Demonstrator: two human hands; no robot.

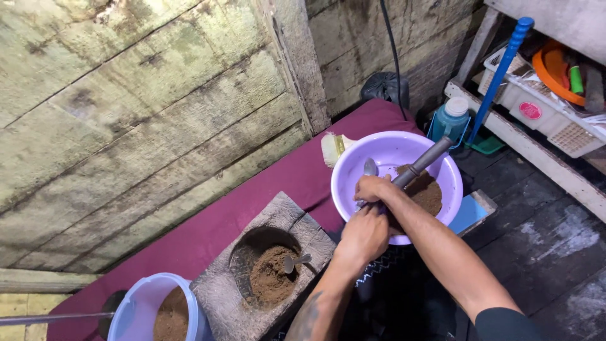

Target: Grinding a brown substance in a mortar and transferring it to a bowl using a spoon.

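Weathered plank wall, dark floorboards, maroon cloth over low platform. Near: blue bucket with brown powder; stone mortar, powder and spoon in hollow. Left hand clamps lilac basin rim. Right hand closed around grey pestle, tip in powder. Judgement: keep rim steady, short strokes, avoid spill. Far: shelf, crate, blue jug.

basin right of mortar, bucket left
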